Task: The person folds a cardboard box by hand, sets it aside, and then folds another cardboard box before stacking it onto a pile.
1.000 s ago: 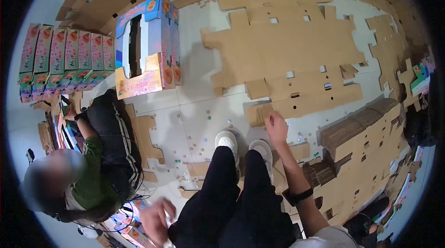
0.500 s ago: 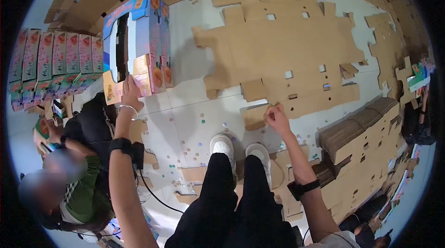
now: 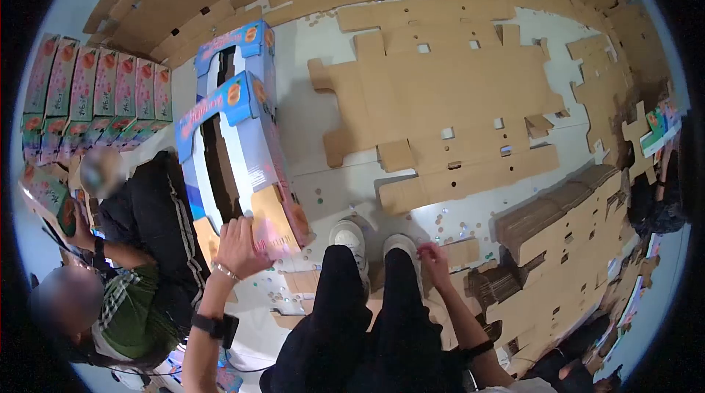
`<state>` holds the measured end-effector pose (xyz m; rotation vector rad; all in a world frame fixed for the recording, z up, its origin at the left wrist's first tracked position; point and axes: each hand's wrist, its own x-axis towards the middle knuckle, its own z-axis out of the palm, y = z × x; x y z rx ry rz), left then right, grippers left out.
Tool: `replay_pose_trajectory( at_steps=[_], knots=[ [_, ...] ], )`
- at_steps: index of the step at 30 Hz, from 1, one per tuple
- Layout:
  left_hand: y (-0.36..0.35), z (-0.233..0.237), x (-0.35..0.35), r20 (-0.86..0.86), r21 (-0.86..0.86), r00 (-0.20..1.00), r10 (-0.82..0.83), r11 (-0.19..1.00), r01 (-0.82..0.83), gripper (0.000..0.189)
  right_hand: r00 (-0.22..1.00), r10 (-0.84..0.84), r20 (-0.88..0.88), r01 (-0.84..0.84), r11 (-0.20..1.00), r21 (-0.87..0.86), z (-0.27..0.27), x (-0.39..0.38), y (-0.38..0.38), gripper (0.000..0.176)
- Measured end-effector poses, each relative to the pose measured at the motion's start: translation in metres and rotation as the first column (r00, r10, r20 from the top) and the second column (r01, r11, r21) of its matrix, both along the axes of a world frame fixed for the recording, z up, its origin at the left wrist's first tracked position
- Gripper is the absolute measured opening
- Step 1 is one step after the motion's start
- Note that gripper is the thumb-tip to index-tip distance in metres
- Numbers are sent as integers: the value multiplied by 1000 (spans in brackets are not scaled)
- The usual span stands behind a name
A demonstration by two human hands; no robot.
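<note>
My left hand (image 3: 240, 250) grips the near end of a blue and pink printed cardboard box (image 3: 273, 161), fingers over its edge by the orange flap. This box has a long opening between white strips along its top. Right behind it stands a matching box (image 3: 255, 44). My right hand (image 3: 435, 264) hangs beside my right shoe (image 3: 402, 246), loosely bent and holding nothing that I can see. Ahead of it a large flat brown cardboard sheet (image 3: 440, 92) with cut-out holes lies on the floor.
At left stands a row of pink and green boxes (image 3: 104, 84). A person in a green shirt (image 3: 132, 312) sits close on my left, handling a box (image 3: 48, 191). Stacked cardboard (image 3: 565, 246) lies at right. Small round bits are strewn over the floor (image 3: 327, 191).
My left hand has drawn the front box toward me, away from the matching box behind. My right hand has left the brown sheet's flap and moved down toward my body.
</note>
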<state>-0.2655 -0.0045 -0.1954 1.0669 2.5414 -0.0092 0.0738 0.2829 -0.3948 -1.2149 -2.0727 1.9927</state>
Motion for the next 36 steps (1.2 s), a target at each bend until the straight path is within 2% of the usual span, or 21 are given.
replay_pose_trajectory(
  at_steps=[2,6,7,8,10,11,14,16,18,20,21,22,24,25,27,28,30,32,33,34,36],
  knots=[
    [14,39,14,1,89,999,41,995,-41,74,999,30,42,-22,985,-169,-2,7,-13,13],
    [29,103,8,73,313,965,250,913,-260,71,984,176,-40,-177,983,-46,31,8,-16,18],
    [35,130,2,360,306,857,369,821,-482,65,981,183,-70,-185,983,-21,36,8,-17,18],
    [29,151,-1,410,389,847,339,775,-498,54,982,170,-82,-175,983,-58,39,8,-19,17],
    [16,189,13,645,584,719,260,439,-683,50,980,157,-123,-165,984,-59,57,9,-14,16],
    [0,207,19,607,634,746,272,400,-662,56,979,121,-165,-131,990,-53,74,9,-17,17],
    [-22,271,70,676,723,727,118,86,-686,64,946,92,-311,-143,979,-146,99,28,-10,17],
    [-33,310,110,517,807,829,211,202,-555,72,926,209,-314,-201,978,59,133,38,-3,17],
    [-24,353,170,338,864,901,273,288,-412,80,889,386,-247,-266,873,409,172,61,6,17],
    [-21,389,224,-133,744,947,292,660,-99,79,844,524,-113,-320,661,679,213,89,16,17],
    [-20,395,251,-345,623,903,254,782,18,80,815,578,-27,-373,560,740,225,102,23,17],
    [-15,398,284,-397,534,876,276,845,-25,78,780,623,51,-426,471,772,234,108,31,17],
    [-19,378,338,-424,476,876,227,879,2,72,662,691,289,-687,407,602,229,131,57,18],
    [-23,367,365,-362,434,913,188,901,-13,68,665,688,291,-685,406,605,238,143,66,18],
    [-30,346,421,-293,366,953,82,930,32,62,822,568,-32,-559,817,140,270,166,75,21],
    [-32,334,447,-290,342,957,9,935,96,60,829,558,-29,-549,823,149,284,172,75,21],
    [-40,296,492,-168,505,968,-184,828,245,57,860,447,-246,-403,891,210,312,188,81,20],
    [-45,279,532,-289,540,921,-261,750,382,37,870,417,-264,-359,901,244,337,191,91,25],
    [-43,256,543,-437,409,828,-352,742,531,43,864,419,-281,-349,898,267,349,187,94,31],
    [-37,264,549,-475,275,758,-446,744,609,42,861,422,-283,-351,897,268,365,182,88,31],
    [-40,257,559,-466,318,770,-436,729,606,42,899,-71,-433,176,962,208,412,171,60,43]
  ],
)
